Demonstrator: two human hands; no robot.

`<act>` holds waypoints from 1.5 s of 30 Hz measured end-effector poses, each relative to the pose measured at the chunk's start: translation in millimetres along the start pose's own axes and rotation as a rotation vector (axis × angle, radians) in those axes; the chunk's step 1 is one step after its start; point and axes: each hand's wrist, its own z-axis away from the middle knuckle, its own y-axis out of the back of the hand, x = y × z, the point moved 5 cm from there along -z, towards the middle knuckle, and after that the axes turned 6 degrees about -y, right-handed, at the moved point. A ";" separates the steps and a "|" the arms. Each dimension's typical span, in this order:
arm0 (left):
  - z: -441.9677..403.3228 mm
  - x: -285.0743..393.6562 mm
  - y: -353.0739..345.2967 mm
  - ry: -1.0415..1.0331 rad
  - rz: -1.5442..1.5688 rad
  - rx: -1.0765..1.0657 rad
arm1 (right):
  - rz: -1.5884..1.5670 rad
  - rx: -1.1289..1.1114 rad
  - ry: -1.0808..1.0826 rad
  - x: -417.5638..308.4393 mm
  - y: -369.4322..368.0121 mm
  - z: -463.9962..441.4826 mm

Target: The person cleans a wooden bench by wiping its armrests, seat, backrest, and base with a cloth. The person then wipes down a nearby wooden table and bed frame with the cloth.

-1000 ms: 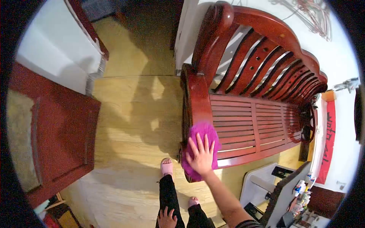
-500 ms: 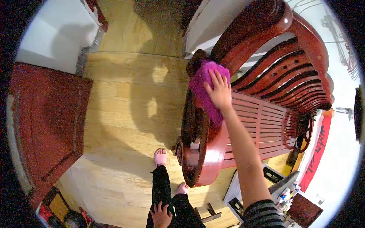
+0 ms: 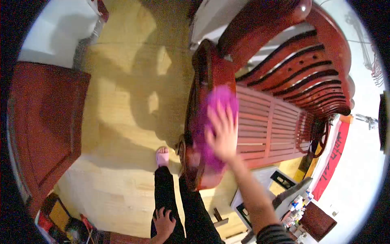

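Purple cloth [image 3: 221, 95] beneath flattened right hand [image 3: 222, 134] hides part of armrest [image 3: 221, 72]; slatted seat [image 3: 266, 126] beside.

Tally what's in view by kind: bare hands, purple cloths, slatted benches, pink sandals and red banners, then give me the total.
Bare hands: 2 (left hand, right hand)
Purple cloth: 1
Slatted bench: 1
Pink sandal: 1 showing
Red banner: 1
Total: 6

Right of right hand [image 3: 222, 136]: red banner [image 3: 332, 158], far out. Lower right: bottles [image 3: 297, 203]. Left: wood floor [image 3: 118, 130], then dark red panel [image 3: 48, 126].
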 end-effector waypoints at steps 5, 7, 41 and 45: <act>5.4 10.3 -16.3 0.017 -0.022 0.102 | 0.002 0.082 0.118 36.7 -29.0 -126.5; 11.5 20.0 -20.8 0.023 -0.017 0.112 | -0.009 0.110 0.135 30.3 -19.2 -103.2; 12.1 81.4 -22.4 -0.005 0.062 0.295 | -0.082 -0.224 0.444 16.5 4.5 112.1; -9.8 80.2 2.7 -0.031 0.019 0.322 | -0.181 -0.038 0.194 22.1 4.9 25.2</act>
